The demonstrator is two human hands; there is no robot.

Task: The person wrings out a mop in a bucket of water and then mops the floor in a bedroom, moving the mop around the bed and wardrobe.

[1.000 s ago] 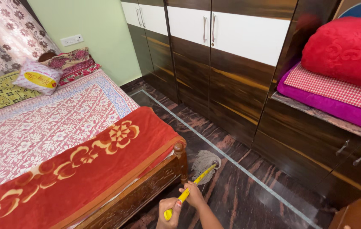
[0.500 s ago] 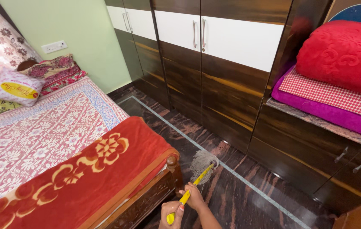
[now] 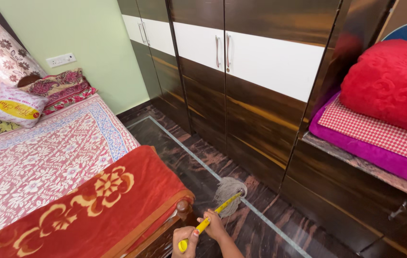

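I hold a mop with a yellow handle in both hands at the bottom of the view. My left hand grips the near end of the handle. My right hand grips it a little further along. The grey string mop head rests on the dark wood-patterned floor, just past the corner post of the bed and touching a pale floor stripe.
A bed with a red flowered blanket and a floral sheet fills the left. A tall dark wardrobe with white panels lines the far side. Folded red and purple bedding sits on a drawer unit at right.
The view has shifted forward and slightly down. The mop head has slid a little further along the floor beside the bed corner. Both hands keep the same grip.
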